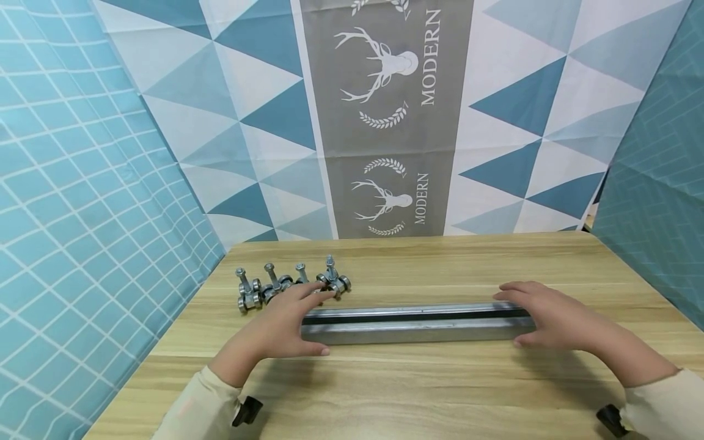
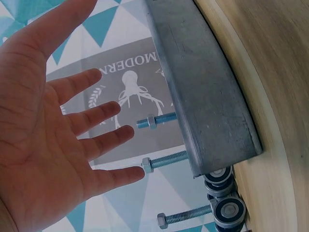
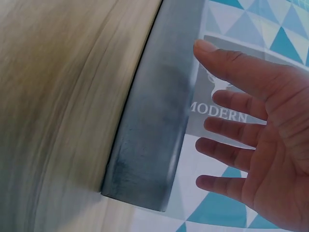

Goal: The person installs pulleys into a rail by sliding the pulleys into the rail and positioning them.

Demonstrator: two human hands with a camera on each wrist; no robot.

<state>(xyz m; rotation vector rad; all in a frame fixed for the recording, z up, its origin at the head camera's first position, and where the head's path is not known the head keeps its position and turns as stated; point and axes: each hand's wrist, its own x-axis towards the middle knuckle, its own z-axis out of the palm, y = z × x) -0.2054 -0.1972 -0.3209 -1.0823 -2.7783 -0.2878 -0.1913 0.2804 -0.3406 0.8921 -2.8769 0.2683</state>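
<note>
A grey metal channel rail (image 1: 418, 333) with a slot along its top lies crosswise on the wooden table. My left hand (image 1: 286, 324) hovers over its left end, thumb and fingers spread. Over the right end my right hand (image 1: 558, 321) is spread in the same way. Both wrist views show a gap between each palm and the rail (image 2: 207, 87), and neither hand holds anything. Behind the left hand stand several roller trolleys (image 1: 250, 296) with upright bolts, partly hidden by its fingers. In the left wrist view a trolley (image 2: 229, 212) shows its wheels and bolt beyond the rail's end.
The wooden table (image 1: 418, 391) runs back to a patterned cloth (image 1: 385, 134) hanging behind it. Blue checked cloth (image 1: 82, 201) hangs along the left side, and a teal cloth (image 1: 654, 214) hangs on the right.
</note>
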